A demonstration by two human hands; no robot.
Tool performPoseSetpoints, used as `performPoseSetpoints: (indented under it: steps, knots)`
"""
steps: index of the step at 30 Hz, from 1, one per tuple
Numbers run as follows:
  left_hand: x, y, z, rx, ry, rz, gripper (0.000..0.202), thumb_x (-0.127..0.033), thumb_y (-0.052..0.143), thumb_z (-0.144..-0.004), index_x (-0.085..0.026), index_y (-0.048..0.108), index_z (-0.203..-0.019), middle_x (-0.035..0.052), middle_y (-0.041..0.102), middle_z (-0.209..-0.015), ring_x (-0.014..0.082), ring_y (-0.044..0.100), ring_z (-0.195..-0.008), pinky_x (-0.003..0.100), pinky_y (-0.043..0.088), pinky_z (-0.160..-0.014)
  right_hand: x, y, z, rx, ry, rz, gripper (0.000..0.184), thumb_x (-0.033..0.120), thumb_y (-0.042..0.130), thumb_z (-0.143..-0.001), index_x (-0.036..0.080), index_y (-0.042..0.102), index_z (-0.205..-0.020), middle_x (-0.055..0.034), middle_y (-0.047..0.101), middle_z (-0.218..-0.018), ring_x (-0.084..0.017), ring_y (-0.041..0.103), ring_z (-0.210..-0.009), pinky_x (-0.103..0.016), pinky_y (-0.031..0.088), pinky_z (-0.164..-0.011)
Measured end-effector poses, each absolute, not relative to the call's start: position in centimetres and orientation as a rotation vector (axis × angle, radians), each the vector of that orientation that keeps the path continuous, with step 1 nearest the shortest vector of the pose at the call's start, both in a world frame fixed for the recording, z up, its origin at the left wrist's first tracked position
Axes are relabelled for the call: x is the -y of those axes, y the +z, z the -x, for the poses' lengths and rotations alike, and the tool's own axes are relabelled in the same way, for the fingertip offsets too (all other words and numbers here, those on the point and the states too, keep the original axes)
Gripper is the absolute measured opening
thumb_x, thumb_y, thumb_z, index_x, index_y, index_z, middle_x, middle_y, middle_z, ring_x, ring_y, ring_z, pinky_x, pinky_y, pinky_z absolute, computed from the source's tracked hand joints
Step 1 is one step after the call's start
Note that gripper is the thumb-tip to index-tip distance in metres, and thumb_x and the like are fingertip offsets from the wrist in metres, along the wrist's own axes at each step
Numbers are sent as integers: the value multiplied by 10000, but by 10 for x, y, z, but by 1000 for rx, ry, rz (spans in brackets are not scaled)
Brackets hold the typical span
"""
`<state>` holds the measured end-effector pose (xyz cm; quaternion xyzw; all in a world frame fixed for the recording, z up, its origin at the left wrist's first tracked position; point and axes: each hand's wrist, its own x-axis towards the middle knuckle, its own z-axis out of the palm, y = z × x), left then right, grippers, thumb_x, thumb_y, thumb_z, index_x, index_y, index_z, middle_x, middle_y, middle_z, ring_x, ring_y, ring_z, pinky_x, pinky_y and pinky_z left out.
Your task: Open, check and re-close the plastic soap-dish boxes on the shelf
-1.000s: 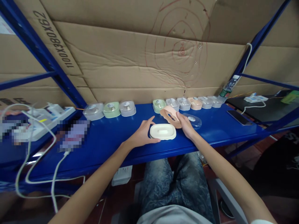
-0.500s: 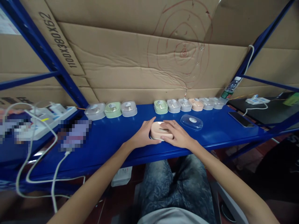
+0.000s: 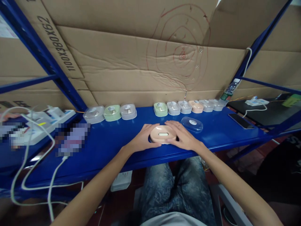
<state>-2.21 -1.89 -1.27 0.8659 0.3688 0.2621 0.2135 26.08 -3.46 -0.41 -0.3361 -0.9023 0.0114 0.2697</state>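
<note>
Though held tilted beside the cream piece (image 3: 163, 134) a second ago, now down over it: peach cover (image 3: 156, 130), near middle of bench (image 3: 113, 138), with cream ridge visible through slot. Held at opposite ends by left hand (image 3: 142, 138) and right hand (image 3: 184, 135), in half-curled grip, thumbs near, fingers far. Judged: parts now fitted together, full seating uncertain. Lying apart, farther right: clear lid (image 3: 191, 124).

Left forearm (image 3: 96, 186) and right forearm (image 3: 235, 180) stretch forward, converging. Left hand (image 3: 140, 138) curved, thumb (image 3: 155, 145) nearer body, fingers (image 3: 147, 126) farther off. Right hand (image 3: 186, 138) mirrors it, facing inward.
</note>
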Motion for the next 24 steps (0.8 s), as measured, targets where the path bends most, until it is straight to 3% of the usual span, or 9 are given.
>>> performPoseSetpoints:
  steps: [4, 8, 16, 19, 24]
  knots:
    - [20, -10, 22, -1047, 683, -2416, 972, -568, 861, -802, -244, 432, -1611, 109, 530, -1585, 366, 434, -1425, 543, 372, -1225, 15, -4, -315, 2254, -229, 1297, 740, 606, 584, -1012, 230, 424, -1629, -180, 408, -1674, -415, 378, -1548, -634, 335, -1267]
    - [22, -8, 20, -1065, 695, -2390, 908, -594, 810, -845, -255, 445, -1604, 101, 535, -1580, 361, 436, -1435, 536, 369, -1229, 3, -14, -360, 2287, -212, 1475, 692, 622, 586, -1007, 246, 514, -1583, -206, 466, -1626, -454, 465, -1484, -677, 419, -1181]
    - [23, -10, 21, -1178, 693, -2240, 1190, -560, 898, -745, -270, 245, -1696, 146, 554, -1509, 385, 476, -1445, 572, 358, -1232, 11, -8, -327, 2097, 164, 1067, 513, 547, 659, -1008, 345, 623, -1478, -79, 683, -1382, -313, 656, -1275, -570, 526, -1131]
    - [21, -12, 21, -1154, 718, -2228, 1231, -552, 910, -733, -285, 200, -1702, 141, 568, -1511, 385, 457, -1469, 584, 341, -1233, 17, 9, -288, 2151, 247, 909, 509, 526, 688, -998, 358, 629, -1475, -67, 663, -1431, -300, 635, -1321, -545, 510, -1159]
    - [20, -11, 22, -1193, 698, -2170, 1281, -564, 929, -702, -252, 189, -1700, 196, 474, -1591, 406, 431, -1503, 587, 357, -1221, 22, 15, -237, 2380, 216, 791, 554, 567, 733, -962, 333, 653, -1458, -103, 623, -1492, -318, 601, -1368, -538, 505, -1132]
